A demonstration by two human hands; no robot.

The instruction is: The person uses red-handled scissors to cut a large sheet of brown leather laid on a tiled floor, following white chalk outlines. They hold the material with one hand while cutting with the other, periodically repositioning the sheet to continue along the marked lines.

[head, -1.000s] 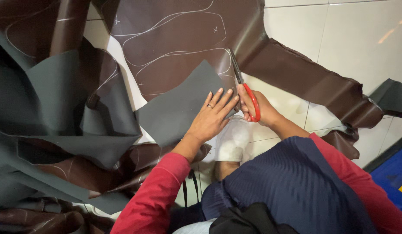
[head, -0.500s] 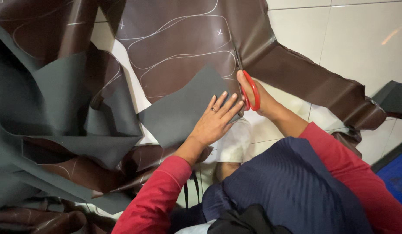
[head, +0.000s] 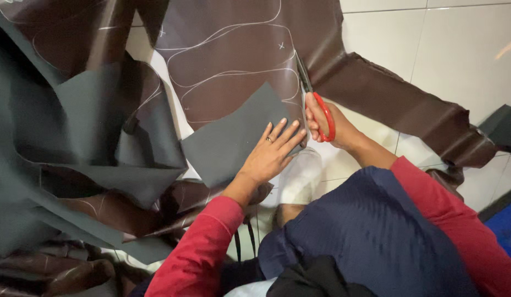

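A large sheet of dark brown leather (head: 233,60) with white chalk outlines lies on the white tiled floor. My left hand (head: 272,157) presses flat, fingers spread, on a folded-back grey flap (head: 228,140) of it. My right hand (head: 324,124) grips red-handled scissors (head: 313,96), whose blades cut into the brown sheet along a chalk line. A ring shows on one left finger. Red sleeves cover both my arms.
More brown and grey leather pieces (head: 74,165) are heaped at the left. Another brown strip (head: 409,110) runs to the right over the white tiles (head: 442,44). My white shoe (head: 299,179) and dark blue trousers (head: 365,231) are below the hands. A blue mat (head: 506,228) lies at the right edge.
The scissors and my right hand have moved a little farther up along the chalk line. My left hand has stayed pressed on the grey flap.
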